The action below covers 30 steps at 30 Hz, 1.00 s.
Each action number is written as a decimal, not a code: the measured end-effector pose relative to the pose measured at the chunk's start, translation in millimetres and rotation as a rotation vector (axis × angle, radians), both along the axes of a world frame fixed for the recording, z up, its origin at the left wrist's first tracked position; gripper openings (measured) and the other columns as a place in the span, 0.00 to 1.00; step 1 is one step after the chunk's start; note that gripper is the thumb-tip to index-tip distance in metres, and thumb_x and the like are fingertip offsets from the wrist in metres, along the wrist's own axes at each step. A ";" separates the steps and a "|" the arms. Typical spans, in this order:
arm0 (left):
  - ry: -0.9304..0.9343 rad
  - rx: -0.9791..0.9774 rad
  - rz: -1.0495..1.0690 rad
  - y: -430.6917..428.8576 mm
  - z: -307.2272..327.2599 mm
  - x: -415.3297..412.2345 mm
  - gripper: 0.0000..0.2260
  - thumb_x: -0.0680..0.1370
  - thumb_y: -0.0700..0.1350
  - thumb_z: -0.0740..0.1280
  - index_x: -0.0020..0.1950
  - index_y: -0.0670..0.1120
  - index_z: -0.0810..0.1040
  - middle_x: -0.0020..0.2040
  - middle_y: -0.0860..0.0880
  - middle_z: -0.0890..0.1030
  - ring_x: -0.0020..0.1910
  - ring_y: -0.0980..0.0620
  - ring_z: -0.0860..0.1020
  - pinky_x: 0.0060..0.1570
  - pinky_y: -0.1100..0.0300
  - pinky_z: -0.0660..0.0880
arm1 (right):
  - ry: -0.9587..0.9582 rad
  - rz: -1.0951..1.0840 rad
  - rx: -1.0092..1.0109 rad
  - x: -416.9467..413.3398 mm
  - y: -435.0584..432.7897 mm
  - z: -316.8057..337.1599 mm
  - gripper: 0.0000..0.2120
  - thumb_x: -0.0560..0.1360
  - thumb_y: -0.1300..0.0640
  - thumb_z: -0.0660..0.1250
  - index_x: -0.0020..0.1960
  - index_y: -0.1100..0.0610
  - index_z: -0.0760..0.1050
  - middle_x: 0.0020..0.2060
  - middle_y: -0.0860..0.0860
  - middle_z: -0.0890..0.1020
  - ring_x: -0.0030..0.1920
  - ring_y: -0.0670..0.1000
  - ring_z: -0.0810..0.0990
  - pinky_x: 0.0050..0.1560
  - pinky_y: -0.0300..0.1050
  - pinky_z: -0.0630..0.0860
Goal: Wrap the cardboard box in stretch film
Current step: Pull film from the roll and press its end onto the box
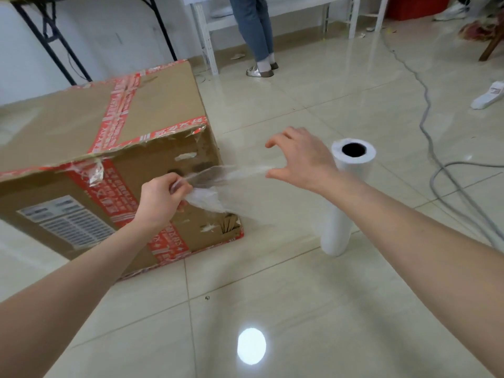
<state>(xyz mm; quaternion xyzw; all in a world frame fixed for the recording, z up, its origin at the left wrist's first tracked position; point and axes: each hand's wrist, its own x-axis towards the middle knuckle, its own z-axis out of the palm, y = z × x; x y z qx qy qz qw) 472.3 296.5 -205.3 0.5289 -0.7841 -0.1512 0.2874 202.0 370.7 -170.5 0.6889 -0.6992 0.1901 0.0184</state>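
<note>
The cardboard box (54,126) stands on the tiled floor (272,296), with the film roll (335,230) upright to its right, near but apart. The left grip (161,197) pinches the loose stretch film (223,184) before the box's near face. The right grip (297,159) is released, with fingers spread and the thumb at the film's edge.

The cardboard box (81,137) runs off the left edge; the print on its white label (68,222) and red tape (114,115) is too blurred to read. The fingertips of the left grip (161,197) are buried in the bunched stretch film (215,192). The right wrist covers part of the film roll (335,233). Whether the film touches the right grip (302,159) cannot be told. A standing person (256,31) is cut off above the thighs by the top edge.
</note>
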 end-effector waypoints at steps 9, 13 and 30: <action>-0.285 -0.170 -0.274 2.0 16.9 30.6 0.04 0.75 0.40 0.70 0.48 0.41 0.83 0.39 0.51 0.80 0.36 0.54 0.78 0.40 0.67 0.74 | 0.068 0.107 0.272 92.0 -22.9 -18.4 0.27 0.71 0.38 0.67 0.66 0.49 0.70 0.57 0.50 0.80 0.60 0.55 0.77 0.64 0.52 0.67; -0.338 -0.161 -0.202 -10.5 13.2 51.5 0.04 0.75 0.39 0.70 0.48 0.41 0.83 0.41 0.49 0.81 0.38 0.54 0.78 0.42 0.62 0.78 | 0.013 0.085 0.189 103.5 -27.9 -28.1 0.09 0.78 0.47 0.62 0.46 0.49 0.78 0.46 0.50 0.81 0.46 0.54 0.77 0.40 0.42 0.66; 0.305 0.227 0.098 -9.8 -32.3 48.7 0.07 0.81 0.44 0.61 0.48 0.45 0.79 0.36 0.48 0.78 0.30 0.53 0.73 0.27 0.59 0.71 | -0.275 -0.002 0.284 91.4 -32.7 -48.5 0.09 0.73 0.46 0.67 0.40 0.49 0.81 0.34 0.43 0.84 0.41 0.47 0.80 0.42 0.42 0.75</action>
